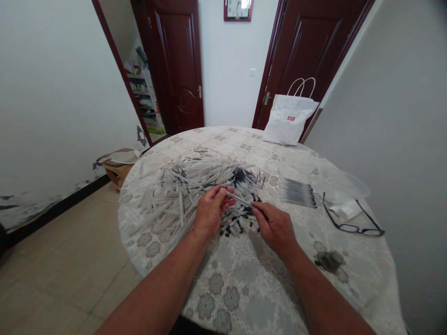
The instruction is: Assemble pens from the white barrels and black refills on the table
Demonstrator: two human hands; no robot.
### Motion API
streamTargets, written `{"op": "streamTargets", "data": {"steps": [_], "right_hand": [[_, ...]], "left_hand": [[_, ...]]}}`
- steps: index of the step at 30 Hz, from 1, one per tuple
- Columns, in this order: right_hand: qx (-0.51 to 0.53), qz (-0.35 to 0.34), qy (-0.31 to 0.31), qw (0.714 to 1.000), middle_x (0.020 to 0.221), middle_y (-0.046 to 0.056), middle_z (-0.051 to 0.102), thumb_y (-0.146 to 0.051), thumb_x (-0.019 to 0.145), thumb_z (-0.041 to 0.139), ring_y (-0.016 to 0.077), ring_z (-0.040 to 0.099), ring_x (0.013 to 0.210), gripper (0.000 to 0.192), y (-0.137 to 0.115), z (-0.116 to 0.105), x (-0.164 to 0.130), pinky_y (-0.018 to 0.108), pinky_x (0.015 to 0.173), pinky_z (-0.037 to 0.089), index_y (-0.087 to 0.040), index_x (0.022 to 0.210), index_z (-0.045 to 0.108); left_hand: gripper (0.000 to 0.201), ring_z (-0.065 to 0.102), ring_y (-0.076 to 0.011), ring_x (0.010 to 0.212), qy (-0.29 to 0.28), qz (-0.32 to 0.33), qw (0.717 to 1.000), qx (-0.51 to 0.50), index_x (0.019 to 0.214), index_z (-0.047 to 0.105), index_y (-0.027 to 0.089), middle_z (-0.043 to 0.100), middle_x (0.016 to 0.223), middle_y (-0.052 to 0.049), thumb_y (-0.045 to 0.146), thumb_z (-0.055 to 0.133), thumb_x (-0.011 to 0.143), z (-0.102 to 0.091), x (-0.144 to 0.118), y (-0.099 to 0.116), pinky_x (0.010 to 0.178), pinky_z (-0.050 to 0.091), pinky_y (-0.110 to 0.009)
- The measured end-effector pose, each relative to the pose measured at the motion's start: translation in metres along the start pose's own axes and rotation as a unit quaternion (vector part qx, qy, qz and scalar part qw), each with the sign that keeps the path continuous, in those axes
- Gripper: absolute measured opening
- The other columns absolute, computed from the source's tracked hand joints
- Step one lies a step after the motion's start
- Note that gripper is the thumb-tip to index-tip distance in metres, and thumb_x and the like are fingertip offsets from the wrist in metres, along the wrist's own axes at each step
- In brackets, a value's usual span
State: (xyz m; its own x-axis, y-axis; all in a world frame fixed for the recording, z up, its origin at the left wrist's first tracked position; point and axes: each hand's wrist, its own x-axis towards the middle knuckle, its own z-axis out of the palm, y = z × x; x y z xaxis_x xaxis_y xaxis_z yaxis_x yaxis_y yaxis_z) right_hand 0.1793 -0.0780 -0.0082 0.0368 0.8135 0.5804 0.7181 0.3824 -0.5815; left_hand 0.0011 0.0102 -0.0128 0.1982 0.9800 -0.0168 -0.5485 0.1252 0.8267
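My left hand (212,210) and my right hand (274,225) hold one slim pen barrel (240,199) between them, each pinching an end, just above the table. Under and behind the hands lies a big heap of clear pen barrels (181,190). A cluster of black pen parts (240,177) sits at the heap's right side, and small black caps (232,228) are scattered right below my fingers. To the right, a neat row of assembled pens (297,192) lies side by side.
The round table (244,288) has a floral lace cloth. Black-framed glasses (352,218) and a clear plastic bag (344,186) lie at the right. A white paper bag (289,118) stands at the far edge. A basket (120,165) sits on the floor left.
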Motion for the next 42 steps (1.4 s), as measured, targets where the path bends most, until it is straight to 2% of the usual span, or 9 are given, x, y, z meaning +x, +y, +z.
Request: {"op": "streamTargets", "data": {"steps": [6,9,14,20,23,26,29,33,42], "right_hand": [[0.176,0.195,-0.028,0.965,0.072,0.001,0.073,-0.04,0.094,0.058,0.0144,0.061,0.052,0.027,0.004,0.015,0.001,0.025,0.049,0.048,-0.02,0.104,0.074],[0.206,0.22,-0.053,0.952,0.072,0.0,0.072,-0.039,0.094,0.058,0.0126,0.057,0.049,0.026,0.007,0.016,0.005,0.023,0.047,0.045,-0.019,0.103,0.073],[0.02,0.081,-0.081,0.993,0.095,0.004,0.075,-0.025,0.096,0.058,0.0173,0.068,0.087,0.017,-0.007,-0.004,0.012,0.028,0.081,0.049,-0.021,0.105,0.072],[-0.154,-0.003,-0.204,0.967,0.095,0.007,0.072,-0.023,0.095,0.063,0.0194,0.064,0.093,0.012,-0.013,-0.048,0.02,0.03,0.087,0.045,-0.019,0.101,0.073],[-0.256,0.031,-0.253,0.933,0.095,0.007,0.072,-0.022,0.094,0.062,0.0201,0.064,0.093,0.014,0.013,-0.076,0.026,0.029,0.085,0.045,-0.02,0.099,0.075],[-0.399,0.122,-0.29,0.861,0.106,0.009,0.072,-0.023,0.095,0.057,0.0212,0.065,0.1,0.02,0.053,-0.1,0.032,0.028,0.084,0.044,-0.022,0.105,0.075],[-0.444,0.164,-0.297,0.83,0.103,0.014,0.073,-0.02,0.093,0.057,0.0251,0.067,0.1,0.02,0.088,-0.111,0.034,0.03,0.081,0.045,-0.018,0.098,0.076],[-0.452,0.171,-0.315,0.816,0.107,0.013,0.073,-0.023,0.093,0.059,0.0244,0.067,0.102,0.02,0.109,-0.11,0.032,0.029,0.081,0.045,-0.019,0.103,0.076],[-0.453,0.144,-0.319,0.82,0.111,0.011,0.072,-0.031,0.098,0.053,0.0235,0.066,0.102,0.024,0.116,-0.095,0.039,0.028,0.083,0.045,-0.021,0.106,0.072]], "left_hand": [[0.028,0.074,-0.0201,0.092,0.012,0.019,1.0,0.02,0.101,0.068,0.015,0.076,0.103,-0.01,0.035,0.076,0.082,0.001,0.003,0.003,0.081,0.061,-0.033],[0.03,0.074,-0.0215,0.094,-0.002,0.026,0.998,0.05,0.102,0.067,0.016,0.076,0.103,-0.011,0.037,0.076,0.083,0.001,0.004,0.003,0.083,0.061,-0.036],[0.034,0.073,-0.0235,0.093,-0.115,0.031,0.979,0.167,0.104,0.07,0.016,0.075,0.106,-0.01,0.043,0.074,0.083,0.006,-0.007,0.001,0.081,0.062,-0.039],[0.033,0.071,-0.0187,0.073,-0.178,0.044,0.93,0.319,0.102,0.074,0.017,0.075,0.081,-0.004,0.045,0.07,0.085,0.006,-0.015,0.002,0.073,0.058,-0.03],[0.032,0.071,-0.0187,0.072,-0.167,0.053,0.918,0.356,0.101,0.073,0.018,0.075,0.083,-0.004,0.046,0.066,0.087,0.007,-0.018,0.005,0.07,0.056,-0.028],[0.031,0.07,-0.0177,0.069,-0.137,0.069,0.921,0.359,0.095,0.072,0.017,0.075,0.084,-0.005,0.046,0.062,0.087,0.009,-0.019,0.009,0.066,0.055,-0.027],[0.029,0.069,-0.0166,0.065,-0.123,0.081,0.919,0.366,0.092,0.071,0.017,0.075,0.083,-0.004,0.044,0.06,0.088,0.01,-0.019,0.01,0.064,0.054,-0.026],[0.026,0.068,-0.0157,0.064,-0.127,0.098,0.909,0.385,0.092,0.071,0.018,0.075,0.081,-0.003,0.041,0.059,0.089,0.009,-0.019,0.01,0.063,0.052,-0.026],[0.025,0.067,-0.0149,0.063,-0.116,0.107,0.906,0.392,0.093,0.07,0.019,0.075,0.082,-0.002,0.041,0.059,0.09,0.007,-0.018,0.009,0.063,0.052,-0.025]]}}
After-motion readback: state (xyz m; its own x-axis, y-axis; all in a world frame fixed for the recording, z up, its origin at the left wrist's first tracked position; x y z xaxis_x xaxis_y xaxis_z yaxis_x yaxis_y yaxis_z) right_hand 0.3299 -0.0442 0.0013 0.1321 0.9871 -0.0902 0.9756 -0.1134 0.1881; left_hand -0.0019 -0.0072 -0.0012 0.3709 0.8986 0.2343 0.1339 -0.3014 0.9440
